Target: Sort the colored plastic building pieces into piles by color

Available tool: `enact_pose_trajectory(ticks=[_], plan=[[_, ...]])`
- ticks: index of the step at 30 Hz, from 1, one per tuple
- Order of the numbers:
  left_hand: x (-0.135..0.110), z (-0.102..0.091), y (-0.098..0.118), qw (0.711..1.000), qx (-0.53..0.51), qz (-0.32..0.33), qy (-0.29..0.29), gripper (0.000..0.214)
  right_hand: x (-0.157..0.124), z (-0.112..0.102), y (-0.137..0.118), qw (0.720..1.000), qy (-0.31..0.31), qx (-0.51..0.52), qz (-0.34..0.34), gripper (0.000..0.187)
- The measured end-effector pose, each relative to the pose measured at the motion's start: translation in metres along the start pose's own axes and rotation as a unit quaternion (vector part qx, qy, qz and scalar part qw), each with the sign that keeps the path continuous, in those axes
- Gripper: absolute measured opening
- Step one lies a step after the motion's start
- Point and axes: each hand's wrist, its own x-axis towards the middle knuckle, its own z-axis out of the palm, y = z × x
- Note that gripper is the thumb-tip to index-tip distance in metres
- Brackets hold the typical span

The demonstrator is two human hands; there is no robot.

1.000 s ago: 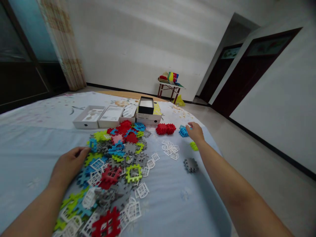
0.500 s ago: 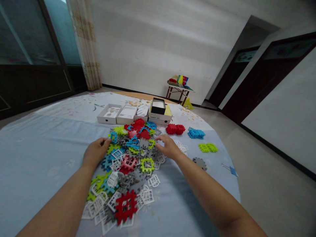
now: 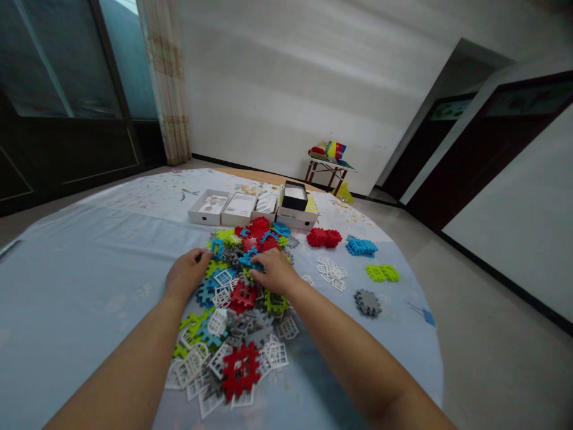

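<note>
A heap of plastic interlocking building pieces lies between my hands, with toothed red, blue, green and grey squares and white window frames. My left hand (image 3: 188,272) is at the heap's left edge, fingers curled together beside a blue toothed piece (image 3: 217,248); whatever they may pinch is hidden. My right hand (image 3: 276,272) reaches over the heap's right side. Its thumb and fingers are apart, the fingertips close to another blue piece (image 3: 249,258). Nearest me on the heap lies a red toothed square (image 3: 241,371). The right hand and wrist cover some pieces.
To the right are separate groups: red pieces (image 3: 323,237), blue pieces (image 3: 362,246), green pieces (image 3: 382,273), white window frames (image 3: 332,272) and grey pieces (image 3: 367,303). Open white boxes (image 3: 206,207) and a black box (image 3: 295,195) stand behind the heap. A blue tag (image 3: 428,318) lies near the right edge.
My right hand has moved left and farther over the heap. My left hand stays at the heap's left edge. The whole view has shifted slightly.
</note>
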Motion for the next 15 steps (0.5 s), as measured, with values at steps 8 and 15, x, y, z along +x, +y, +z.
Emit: enact_pose_trajectory(ticks=[8, 15], plan=[[0.0005, -0.0017, -0.0006, 1.000, 0.011, -0.001, -0.004, 0.044, -0.0083, -0.0059, 0.0023, 0.999, 0.040, -0.010, -0.006, 0.020], [0.0034, -0.0012, -0.0016, 1.000, 0.015, 0.007, -0.024, 0.044, -0.0021, -0.0033, 0.0016, 0.998, -0.016, -0.062, -0.006, 0.022]])
